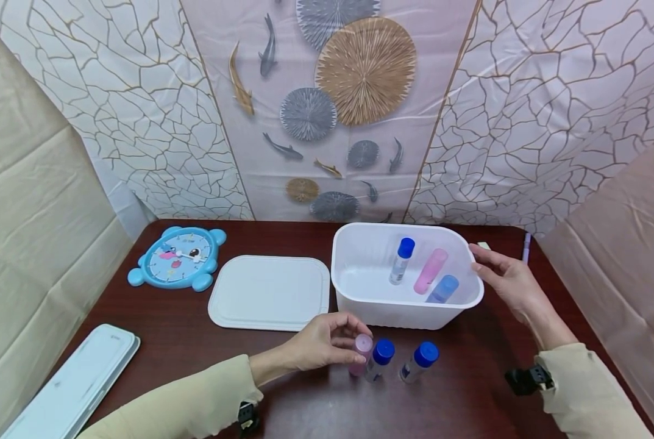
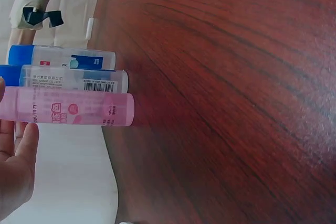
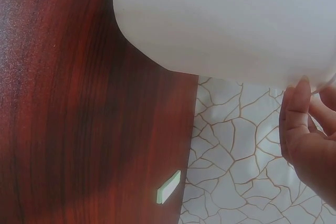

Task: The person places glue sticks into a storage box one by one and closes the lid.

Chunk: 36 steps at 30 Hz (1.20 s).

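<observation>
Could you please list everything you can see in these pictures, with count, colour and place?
Bin: 1, white, centre right of table.
Bottles in bin: 3, one clear with blue cap, one pink, one blue.
Bottles on table: 3, one pink, two clear with blue caps, in front of bin.
Lid: 1, white, left of bin.
Clock: 1, blue, far left, lying flat.
Tray: 1, pale blue-white, near left corner.
Eraser-like block: 1, pale green, far right edge.
Pen: 1, lilac, beside it.
Table: 1, dark red wood.
Left hand: grips the pink table bottle.
Right hand: touches the bin's right rim.
</observation>
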{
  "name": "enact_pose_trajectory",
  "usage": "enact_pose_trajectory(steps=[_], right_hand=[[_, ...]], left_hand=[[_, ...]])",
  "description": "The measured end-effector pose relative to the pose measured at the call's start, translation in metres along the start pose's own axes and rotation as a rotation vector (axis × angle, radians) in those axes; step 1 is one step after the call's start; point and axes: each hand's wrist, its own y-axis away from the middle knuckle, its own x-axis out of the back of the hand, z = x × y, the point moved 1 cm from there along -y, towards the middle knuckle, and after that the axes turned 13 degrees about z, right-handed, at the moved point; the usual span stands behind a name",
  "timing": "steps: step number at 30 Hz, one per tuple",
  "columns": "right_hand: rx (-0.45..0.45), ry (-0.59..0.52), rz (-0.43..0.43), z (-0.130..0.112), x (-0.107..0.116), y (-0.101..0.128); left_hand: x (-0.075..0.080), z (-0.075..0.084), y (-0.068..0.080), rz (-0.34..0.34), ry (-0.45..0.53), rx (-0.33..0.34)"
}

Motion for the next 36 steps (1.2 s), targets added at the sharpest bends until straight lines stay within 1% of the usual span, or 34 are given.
enact_pose_trajectory(steps=[4,6,9,12,15,17,19,21,23,24,27,29,32,36], right_hand=[[-0.005,0.002,-0.003,0.0,0.0,0.0],[-0.007,0.001,-0.006,-0.001,0.001,0.0],[-0.01,0.004,-0.006,-0.002,0.002,0.0],[-0.01,-0.001,-0.003,-0.001,0.003,0.0],[-0.005,-0.019,-0.006,0.0,0.003,0.0],[-0.004,-0.027,-0.008,0.001,0.003,0.0],[-0.002,-0.026,-0.006,0.002,0.002,0.0],[-0.005,-0.021,0.0,0.003,0.002,0.0],[-0.006,-0.02,0.002,0.002,0.002,0.0],[-0.007,-0.02,0.002,0.002,0.002,0.0],[-0.011,-0.019,0.001,0.001,0.002,0.0],[-0.01,-0.018,0.002,0.0,0.001,0.0],[-0.008,-0.016,0.008,0.0,0.0,0.0],[-0.01,-0.014,0.003,-0.002,0.0,0.001]], left_hand=[[0.002,0.004,0.0,0.01,-0.013,-0.002],[0.006,0.012,-0.001,0.005,-0.021,0.002],[0.014,0.034,-0.006,-0.007,-0.065,-0.017],[0.022,0.064,-0.016,0.0,-0.118,-0.075],[0.026,0.095,-0.029,0.05,-0.13,-0.149],[0.027,0.112,-0.038,0.095,-0.119,-0.191],[0.026,0.124,-0.047,0.146,-0.113,-0.225],[0.023,0.129,-0.057,0.191,-0.107,-0.24],[0.018,0.129,-0.066,0.227,-0.097,-0.238],[0.016,0.125,-0.071,0.239,-0.089,-0.233],[0.006,0.107,-0.086,0.265,-0.058,-0.192],[0.001,0.091,-0.094,0.264,-0.055,-0.159],[-0.005,0.068,-0.105,0.248,-0.096,-0.107],[-0.011,0.047,-0.116,0.213,-0.172,-0.058]])
